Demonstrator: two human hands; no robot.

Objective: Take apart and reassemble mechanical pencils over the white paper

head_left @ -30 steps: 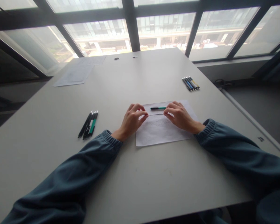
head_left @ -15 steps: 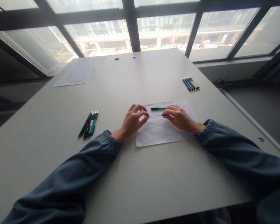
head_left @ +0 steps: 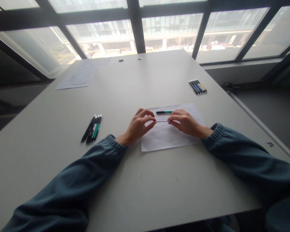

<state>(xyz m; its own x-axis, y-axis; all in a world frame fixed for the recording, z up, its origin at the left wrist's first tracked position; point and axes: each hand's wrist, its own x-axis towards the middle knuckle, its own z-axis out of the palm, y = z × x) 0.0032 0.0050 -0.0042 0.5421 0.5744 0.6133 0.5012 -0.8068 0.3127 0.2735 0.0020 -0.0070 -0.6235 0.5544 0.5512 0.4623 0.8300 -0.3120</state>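
Observation:
A thin, dark pen refill (head_left: pixel 162 121) stretches level between my two hands, above a white sheet of paper (head_left: pixel 170 140). My left hand (head_left: pixel 138 124) pinches its left end between thumb and fingertips. At the other end, the thumb and fingers of my right hand (head_left: pixel 185 122) are closed on it. Just behind the refill lies a green and black pen barrel (head_left: pixel 163 112) on the sheet, its right end hidden by my right hand.
Several pens (head_left: pixel 91 129), black and green, lie left of my left hand. Farther back on the right is a row of several pens (head_left: pixel 198 87). Printed papers (head_left: pixel 76 77) rest at the table's far left. Windows stand behind the white table (head_left: pixel 145 187).
The refill has come slightly nearer to me. My left hand has shifted a little to the right, so less of the refill shows between my hands. The pen barrel stays put.

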